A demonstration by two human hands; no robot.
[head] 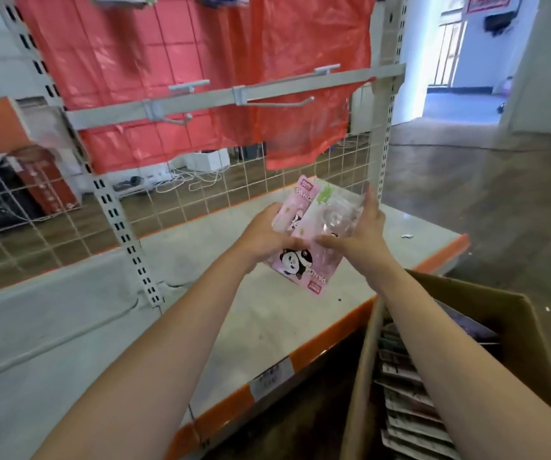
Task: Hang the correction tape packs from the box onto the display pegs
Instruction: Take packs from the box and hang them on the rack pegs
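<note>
Two pink correction tape packs (304, 240), printed with panda figures and fronted by clear blister bubbles, are held together in the air above the grey shelf deck (154, 293), toward its right-hand end and short of its orange front edge. The upper pack shows its header and lettering at the far end; the lower pack is reversed, its header and upside-down lettering pointing down toward the person. The long axis of the pair runs from the near lower end up and away toward the wire grid back panel (201, 200), tilted slightly to the right. The left hand (264, 237) grips the packs from their left side, fingers curled around the edge. The right hand (357, 234) bears against the right side, thumb across the blister and fingers extended upward; whether those fingers close behind the packs cannot be told. Above, a grey crossbar (267, 92) carries two bare display pegs (280, 102), one near the left upright and one near mid-span, both projecting forward with open space beneath them. Red plastic sheeting (184, 61) hangs behind the grid. At the lower right, just off the deck's front edge, a cardboard box (533, 343) stands open with further packs stacked on edge inside.
</note>
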